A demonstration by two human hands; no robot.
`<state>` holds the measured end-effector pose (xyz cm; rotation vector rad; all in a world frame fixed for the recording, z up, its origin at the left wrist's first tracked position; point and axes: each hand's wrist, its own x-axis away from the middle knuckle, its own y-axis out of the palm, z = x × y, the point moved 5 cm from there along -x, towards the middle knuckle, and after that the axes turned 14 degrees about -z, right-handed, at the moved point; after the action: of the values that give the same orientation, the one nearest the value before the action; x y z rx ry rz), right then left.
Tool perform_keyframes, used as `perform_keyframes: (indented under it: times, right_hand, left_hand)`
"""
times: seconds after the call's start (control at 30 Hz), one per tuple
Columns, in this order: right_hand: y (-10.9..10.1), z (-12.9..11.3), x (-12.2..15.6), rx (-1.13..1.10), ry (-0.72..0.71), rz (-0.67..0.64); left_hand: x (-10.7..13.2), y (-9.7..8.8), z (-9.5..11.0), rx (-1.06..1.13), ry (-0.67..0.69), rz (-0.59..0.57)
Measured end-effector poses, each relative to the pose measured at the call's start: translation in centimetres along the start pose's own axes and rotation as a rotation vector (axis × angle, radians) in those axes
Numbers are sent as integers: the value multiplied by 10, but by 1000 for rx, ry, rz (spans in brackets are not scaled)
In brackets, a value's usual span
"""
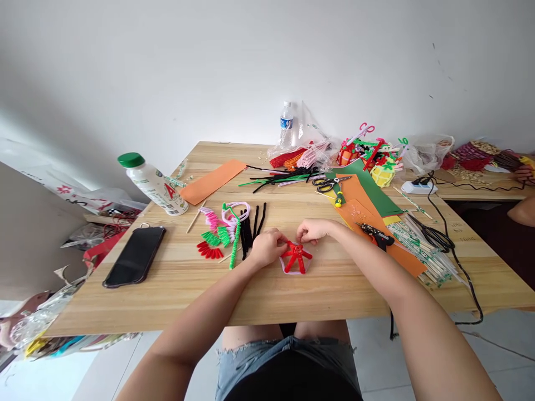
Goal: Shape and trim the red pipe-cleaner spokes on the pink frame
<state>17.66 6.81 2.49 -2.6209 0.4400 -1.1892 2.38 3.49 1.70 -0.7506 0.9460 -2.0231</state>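
Observation:
On the table in front of me lies a pipe-cleaner shape (297, 253), with red fuzzy spokes spreading from its middle and a pale lilac pipe cleaner (292, 272) running round its outside. My left hand (270, 246) pinches its upper left edge. At the upper right edge, the fingers of my right hand (313, 230) are curled together and closed at the lilac pipe cleaner; their tips are partly hidden. Left of my left hand lie black pipe cleaners (259, 218), a green twisted stem (235, 245), and folded pink, green and red pieces (209, 250).
A phone (134, 256) and a white bottle (154, 186) stand left. At the right are orange paper (359, 195), scissors (330, 182), a glue gun (376, 235), wrapped sticks (422, 250) and a power strip (419, 186) with a trailing cord. Another person's hand (524, 172) is far right.

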Motion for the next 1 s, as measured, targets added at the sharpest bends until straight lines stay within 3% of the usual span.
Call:
perform_keyframes:
  times: [0.2, 0.33, 0.5, 0.63, 0.7, 0.77, 0.87, 1.0]
  right_hand:
    - [-2, 11, 8, -85, -64, 215]
    - [-4, 12, 16, -188, -99, 344]
    - [11, 2, 11, -384, -230, 166]
    - [15, 4, 1, -756, -356, 170]
    - [16, 8, 0, -948, -430, 190]
    - [19, 12, 1, -1081, -500, 193]
    - [26, 16, 5, -1204, -585, 207]
    - [36, 17, 10, -1310, -689, 255]
  left_hand:
    - [-1, 0, -11, 150, -14, 10]
    - [-6, 5, -19, 481, 10, -30]
    - [-9, 1, -20, 994, 95, 73]
    - [-7, -9, -24, 1370, 88, 156]
    - [-6, -10, -24, 1556, 66, 82]
    - [-5, -10, -19, 1687, 61, -65]
    - [0, -9, -8, 1733, 116, -217]
    - [5, -2, 6, 1728, 201, -299]
